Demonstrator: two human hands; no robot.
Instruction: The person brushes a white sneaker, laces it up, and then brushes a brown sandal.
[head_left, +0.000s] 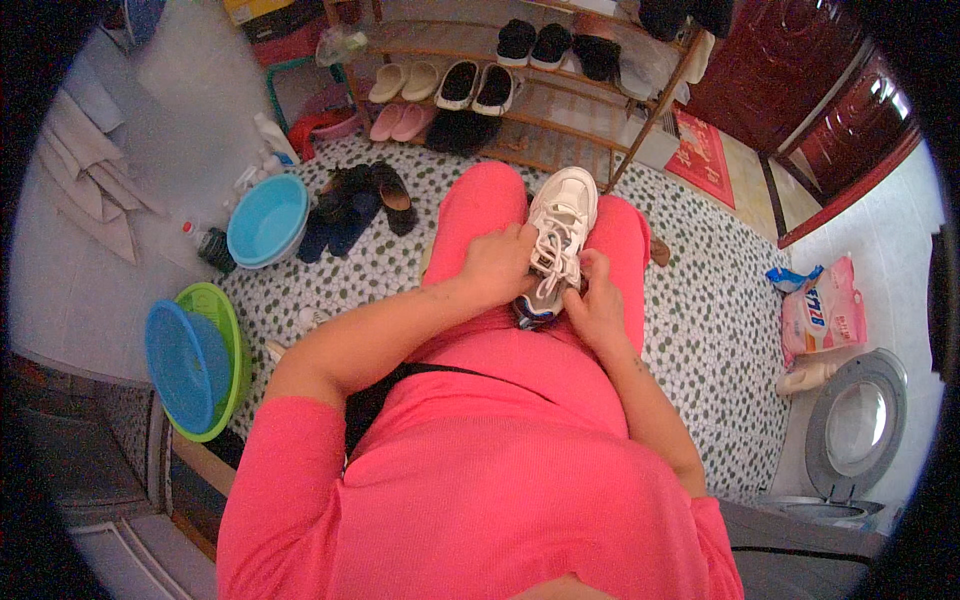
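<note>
A white lace-up sneaker (564, 217) rests between my knees, its toe pointing away from me and its heel toward my lap. White laces (553, 251) cross its front and hang in loose loops over the tongue. My left hand (501, 262) grips the shoe's left side, with the fingertips partly hidden behind the upper. At the right edge of the shoe opening, the thumb and fingers of my right hand (598, 300) hold the collar beside the laces. Dark blue shows at the heel (534, 313).
Ahead stands a wooden shoe rack (570, 135) with several pairs of shoes. Dark shoes (352, 210) and a light-blue basin (270, 221) are on the tiled floor at left, near a blue basin (187, 367) inside a green one (238, 360). A pink detergent bag (825, 311) and a round-lidded washing machine (855, 427) are at right.
</note>
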